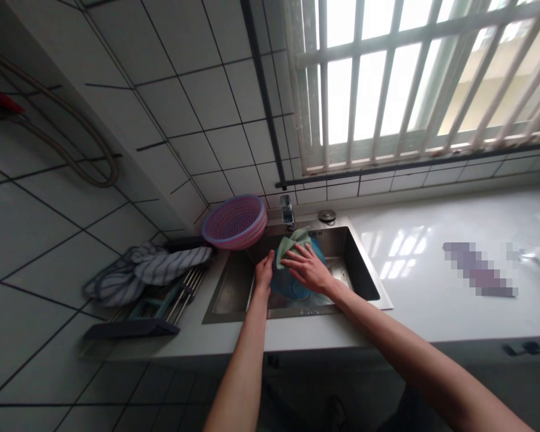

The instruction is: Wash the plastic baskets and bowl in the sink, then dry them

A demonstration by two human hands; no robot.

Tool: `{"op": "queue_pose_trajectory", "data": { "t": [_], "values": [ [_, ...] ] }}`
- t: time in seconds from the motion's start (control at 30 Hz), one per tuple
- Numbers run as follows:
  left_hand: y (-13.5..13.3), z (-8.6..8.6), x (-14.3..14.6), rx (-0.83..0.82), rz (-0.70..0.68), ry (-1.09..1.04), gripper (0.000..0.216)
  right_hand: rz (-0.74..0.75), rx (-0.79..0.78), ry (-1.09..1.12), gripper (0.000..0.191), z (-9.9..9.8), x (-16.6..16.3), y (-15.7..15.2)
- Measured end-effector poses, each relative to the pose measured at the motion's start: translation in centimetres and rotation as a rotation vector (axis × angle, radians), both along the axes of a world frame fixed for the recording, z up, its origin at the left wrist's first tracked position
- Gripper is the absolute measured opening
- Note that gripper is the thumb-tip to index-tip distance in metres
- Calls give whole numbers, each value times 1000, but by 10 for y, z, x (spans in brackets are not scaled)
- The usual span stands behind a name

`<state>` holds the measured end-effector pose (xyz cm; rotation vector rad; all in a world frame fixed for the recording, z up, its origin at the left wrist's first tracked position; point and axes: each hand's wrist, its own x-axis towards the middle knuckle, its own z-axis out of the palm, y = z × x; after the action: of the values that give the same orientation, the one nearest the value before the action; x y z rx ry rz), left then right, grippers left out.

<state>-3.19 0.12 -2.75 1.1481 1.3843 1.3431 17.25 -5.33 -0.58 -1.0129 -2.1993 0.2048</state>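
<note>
Inside the steel sink is a blue plastic basin, tilted, with part of it behind my hands. My left hand is closed on the basin's left edge, thumb up. A light green cloth is bunched over the basin's upper rim. Over that cloth lies my right hand, its fingers spread and pressing the cloth against the basin. The fingertips of my left hand are hidden.
Behind the sink stand a faucet and a round metal drain cover. Stacked pink and blue colanders sit at the back left corner. Left of them, a striped cloth lies on a folded rack. A white counter extends right.
</note>
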Motion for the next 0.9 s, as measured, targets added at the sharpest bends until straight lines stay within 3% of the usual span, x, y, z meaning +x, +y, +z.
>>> {"op": "queue_pose_trajectory", "data": {
  "t": [0.1, 0.17, 0.37, 0.47, 0.57, 0.7, 0.8, 0.9],
  "values": [
    [2, -2, 0, 47, -20, 32, 78, 156, 44, -95, 37, 5, -11, -8],
    [3, -3, 2, 40, -18, 19, 79, 136, 39, -67, 37, 1, -10, -4],
    [1, -4, 5, -33, -92, -53, 80, -341, -173, 279, 46, -28, 21, 30],
    [3, -7, 9, -33, -184, 20, 74, -455, -274, 273, 46, -38, 35, 39],
    [7, -8, 9, 28, -165, 163, 58, -438, -258, 223, 46, -40, 36, 39],
    [8, -3, 5, 246, 40, 364, 24, -348, -172, 198, 49, -40, 24, 35],
    [2, 2, 7, 332, 136, 472, 34, -296, -137, 150, 49, -37, 13, 30],
    [-3, 6, 13, 212, 105, 547, 31, -205, -88, 82, 50, -32, 2, 23]
  ]
}}
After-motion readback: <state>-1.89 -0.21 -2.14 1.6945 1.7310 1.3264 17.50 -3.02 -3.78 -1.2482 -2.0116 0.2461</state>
